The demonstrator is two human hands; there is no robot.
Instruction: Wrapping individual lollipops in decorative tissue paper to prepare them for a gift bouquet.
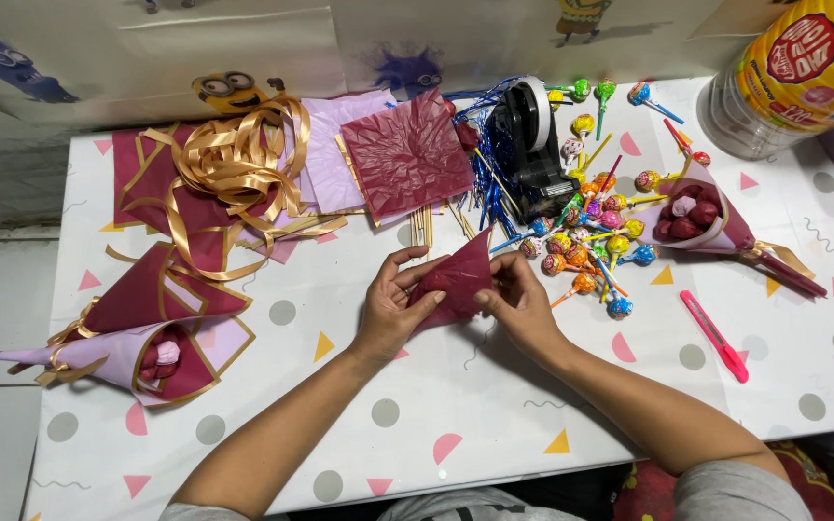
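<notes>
At 9 o'clock from my hands lies a finished cone bouquet of maroon and lilac paper with gold edging (152, 333), its mouth toward me. At 11 o'clock a heap of loose gold satin ribbon (238, 159) sits on flat maroon and lilac sheets; it could snag a sleeve and drag the stack.

My left hand (393, 307) is half curled, thumb and fingertips pinching the left edge of the small crumpled maroon tissue sheet (456, 280). The sheet is held just above the white dotted tablecloth (494, 405), dead centre between both hands. My right hand (518, 301) is curled too, fingertips pinching the sheet's right lower edge. Nothing else in either hand.

Risk as I judge it: the tissue looks thin and creased, so pulling the two pinches apart could tear it, or an uneven fold could leave it lopsided.

At 12 o'clock another crumpled maroon sheet (407, 154) lies flat. At 1 o'clock a black tape dispenser with a white roll (531, 145) sits near. At 2 o'clock a pile of bright wrapped lollipops (591, 246) lies close to my right knuckles; a nudge could scatter them. At 3 o'clock a pink utility knife (714, 336) lies well apart; blade state I cannot tell. A second filled cone bouquet (702, 217) sits beyond.
</notes>
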